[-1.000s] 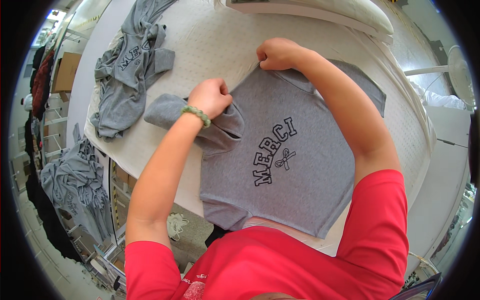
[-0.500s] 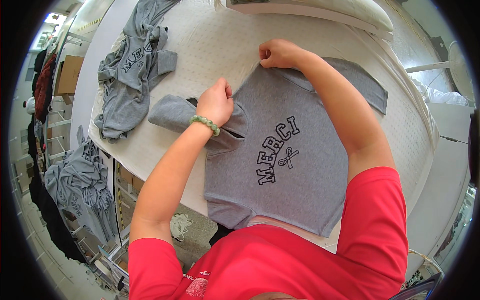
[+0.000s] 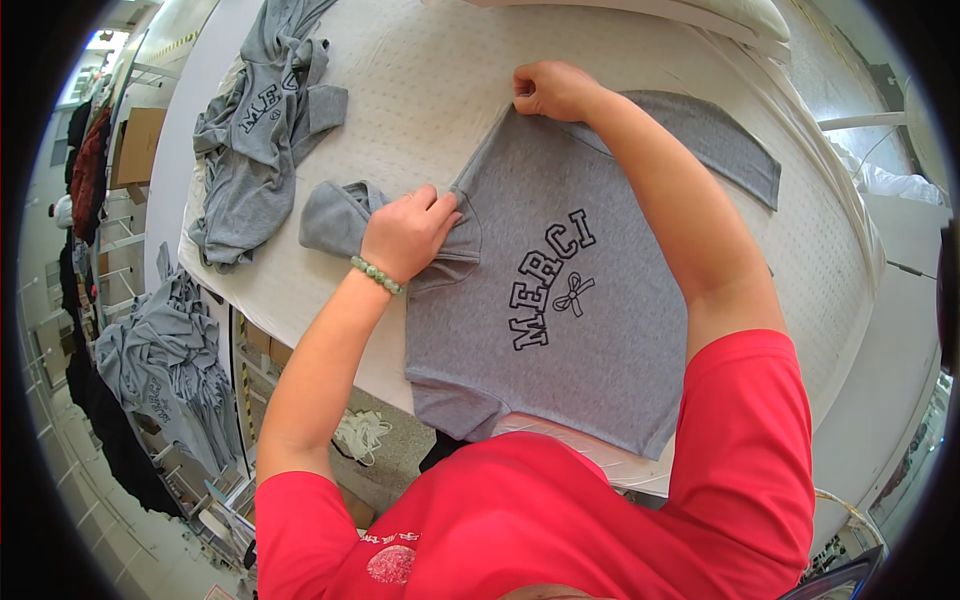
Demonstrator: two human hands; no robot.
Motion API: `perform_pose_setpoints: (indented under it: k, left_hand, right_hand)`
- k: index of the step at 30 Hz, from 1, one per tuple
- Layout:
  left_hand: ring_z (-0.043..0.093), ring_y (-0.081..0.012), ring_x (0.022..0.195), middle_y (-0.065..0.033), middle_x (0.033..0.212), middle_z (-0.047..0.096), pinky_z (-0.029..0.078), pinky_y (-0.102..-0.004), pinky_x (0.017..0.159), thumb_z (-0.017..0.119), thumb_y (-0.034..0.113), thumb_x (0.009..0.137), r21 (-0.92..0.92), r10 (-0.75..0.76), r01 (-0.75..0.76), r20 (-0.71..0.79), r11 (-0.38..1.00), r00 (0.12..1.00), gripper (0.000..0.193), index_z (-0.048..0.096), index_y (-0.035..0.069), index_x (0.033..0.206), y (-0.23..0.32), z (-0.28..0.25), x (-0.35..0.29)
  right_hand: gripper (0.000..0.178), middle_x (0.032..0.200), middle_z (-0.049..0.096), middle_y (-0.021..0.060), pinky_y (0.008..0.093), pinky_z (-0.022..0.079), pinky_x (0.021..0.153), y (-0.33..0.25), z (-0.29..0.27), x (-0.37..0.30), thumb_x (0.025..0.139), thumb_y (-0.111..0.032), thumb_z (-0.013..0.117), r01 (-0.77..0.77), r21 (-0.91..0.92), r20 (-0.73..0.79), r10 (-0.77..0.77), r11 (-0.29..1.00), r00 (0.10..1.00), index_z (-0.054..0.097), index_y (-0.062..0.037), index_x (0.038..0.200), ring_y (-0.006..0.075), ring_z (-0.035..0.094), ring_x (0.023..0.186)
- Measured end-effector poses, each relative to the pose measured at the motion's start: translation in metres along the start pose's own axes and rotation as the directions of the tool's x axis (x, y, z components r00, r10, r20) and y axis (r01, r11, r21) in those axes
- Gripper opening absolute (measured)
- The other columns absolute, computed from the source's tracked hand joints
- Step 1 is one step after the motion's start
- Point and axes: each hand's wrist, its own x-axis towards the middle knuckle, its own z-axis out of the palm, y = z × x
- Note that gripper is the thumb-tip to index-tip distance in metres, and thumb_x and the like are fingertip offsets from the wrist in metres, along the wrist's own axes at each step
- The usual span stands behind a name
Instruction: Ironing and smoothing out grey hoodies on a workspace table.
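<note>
A grey sweatshirt (image 3: 600,330) with outlined lettering and a small bow motif is spread over the padded table in front of me. My right hand (image 3: 558,90) is closed on its far edge near the neckline, the fingers curled and pinching the cloth. On the left, my left hand (image 3: 408,238), with a green bead bracelet above it, pinches the fabric around the shoulder seam. Beside that hand the left sleeve (image 3: 335,222) lies bunched and folded. The other sleeve (image 3: 725,150) stretches out to the far right, partly behind my right forearm.
Another grey sweatshirt (image 3: 265,140) lies crumpled at the table's left. Below it, off the table, hangs a heap of grey garments (image 3: 170,370). A padded white board (image 3: 720,20) stands at the far edge. To the left are racks and a cardboard box (image 3: 140,147).
My left hand has shifted left and toward me, and its fingers now rest on the shoulder seam. The gap in the cloth near that sleeve has closed. My right hand keeps its hold.
</note>
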Motion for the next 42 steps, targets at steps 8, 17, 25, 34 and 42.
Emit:
perform_pose_setpoints:
  k: [8,17,25,34,42]
  left_hand:
    - [0.074,-0.0347,0.085,-0.0121,0.092,0.074,0.059,-0.0440,0.074,0.074,0.027,0.087,0.100,-0.459,0.448,0.183,0.888,0.869,0.019,0.078,0.011,0.095,0.021,0.002,0.053]
    - [0.076,-0.0350,0.091,-0.0175,0.097,0.077,0.061,-0.0431,0.080,0.069,0.017,0.086,0.333,-0.572,0.506,0.137,0.796,0.809,0.016,0.079,0.007,0.092,0.046,0.013,0.077]
    - [0.074,-0.0372,0.094,-0.0199,0.096,0.076,0.060,-0.0460,0.080,0.070,0.020,0.081,0.221,-0.648,0.618,0.103,0.755,0.755,0.020,0.076,0.005,0.094,0.032,0.017,0.078]
    - [0.070,-0.0363,0.084,-0.0143,0.088,0.073,0.055,-0.0459,0.077,0.076,0.012,0.079,-0.329,-0.473,0.523,0.225,0.786,0.852,0.014,0.066,0.008,0.088,-0.007,0.003,0.069]
    - [0.068,-0.0245,0.106,-0.0061,0.130,0.068,0.057,-0.0389,0.082,0.059,0.013,0.094,0.368,0.175,-0.230,0.177,0.901,0.969,0.029,0.066,0.009,0.122,-0.007,0.009,0.078]
  right_hand:
    - [0.021,0.088,0.073,0.0095,0.0404,0.052,0.077,0.000,0.004,0.001,0.085,-0.027,0.072,-0.026,0.016,-0.033,0.027,1.000,0.999,0.069,-0.0090,0.096,0.0264,0.067,0.084]
    - [0.023,0.089,0.073,0.0098,0.0389,0.052,0.077,0.009,0.008,0.001,0.085,-0.028,0.073,0.018,0.073,-0.075,-0.013,0.997,0.997,0.069,-0.0083,0.096,0.0254,0.067,0.082]
    - [0.023,0.084,0.071,0.0081,0.0370,0.052,0.075,0.017,0.014,0.003,0.087,-0.027,0.073,0.082,0.138,-0.116,-0.066,0.987,0.991,0.069,-0.0060,0.096,0.0207,0.066,0.081]
    - [0.022,0.085,0.071,0.0085,0.0367,0.053,0.073,0.012,0.012,0.000,0.087,-0.025,0.075,0.068,0.172,-0.116,-0.049,0.983,0.992,0.070,-0.0044,0.095,0.0208,0.065,0.078]
    - [0.026,0.092,0.075,0.0109,0.0376,0.055,0.078,0.013,0.008,0.003,0.087,-0.026,0.076,-0.028,0.082,-0.074,0.035,0.996,0.997,0.072,-0.0035,0.100,0.0237,0.070,0.085]
